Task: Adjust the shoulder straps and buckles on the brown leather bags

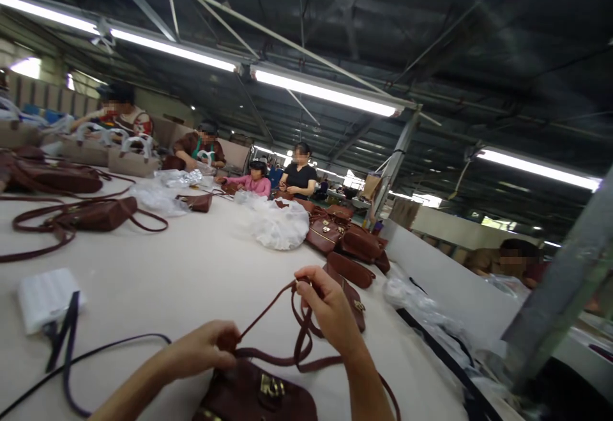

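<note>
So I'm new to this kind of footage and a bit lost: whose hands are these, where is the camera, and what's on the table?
The camera sits on a person's head, looking forward and down, so the two bare hands at the bottom are the wearer's own. The left hand pinches a brown strap near a brown handbag; the right hand lifts the strap higher up. On the long pale table lie more brown bags, crumpled white wrapping and a white box. Other people work further along.

Bare table (191, 267) ahead; plastic heap (280, 223), handbags (345, 242) beyond.
</note>
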`<state>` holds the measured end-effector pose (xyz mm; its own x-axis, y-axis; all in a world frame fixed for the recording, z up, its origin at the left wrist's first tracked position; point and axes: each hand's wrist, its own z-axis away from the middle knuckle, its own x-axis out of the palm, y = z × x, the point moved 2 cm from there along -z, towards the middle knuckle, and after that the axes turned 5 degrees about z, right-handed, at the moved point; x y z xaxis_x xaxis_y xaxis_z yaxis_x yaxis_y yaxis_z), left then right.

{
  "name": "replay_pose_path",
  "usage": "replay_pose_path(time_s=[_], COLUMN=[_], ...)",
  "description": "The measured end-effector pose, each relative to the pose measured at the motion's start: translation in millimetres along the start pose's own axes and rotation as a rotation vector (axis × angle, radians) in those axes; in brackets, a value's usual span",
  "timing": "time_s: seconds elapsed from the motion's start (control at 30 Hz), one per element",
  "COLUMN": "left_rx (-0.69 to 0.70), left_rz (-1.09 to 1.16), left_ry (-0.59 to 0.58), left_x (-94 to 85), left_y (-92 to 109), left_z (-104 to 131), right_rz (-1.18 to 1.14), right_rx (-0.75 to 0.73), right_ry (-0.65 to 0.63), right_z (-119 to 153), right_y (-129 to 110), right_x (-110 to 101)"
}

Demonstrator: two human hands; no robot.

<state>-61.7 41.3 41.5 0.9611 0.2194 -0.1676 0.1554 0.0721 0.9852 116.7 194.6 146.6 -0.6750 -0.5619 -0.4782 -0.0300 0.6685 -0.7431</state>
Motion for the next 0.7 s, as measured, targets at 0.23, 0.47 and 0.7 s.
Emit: replay_pose_path(time_s=[0.23, 0.47, 0.7], left_rx=[-0.094, 0.11, 0.168], left_rz=[0.098, 0.218, 0.366], left_ry=[0.169, 0.234, 0.313], left_x=[7.5, 15.9, 24.2], left_y=[-39.5, -31.4, -31.3], left_z=[7.1, -7.8, -5.0], right_rz=[0.215, 0.625, 0.7], right_rx=[-0.003, -0.187, -0.289], right_ry=[0.077, -0.359, -0.674], right_z=[6.6, 19.3, 0.9], right_y=[26.0, 13.9, 19.7], right_x=[-0.9, 60.3, 85.8])
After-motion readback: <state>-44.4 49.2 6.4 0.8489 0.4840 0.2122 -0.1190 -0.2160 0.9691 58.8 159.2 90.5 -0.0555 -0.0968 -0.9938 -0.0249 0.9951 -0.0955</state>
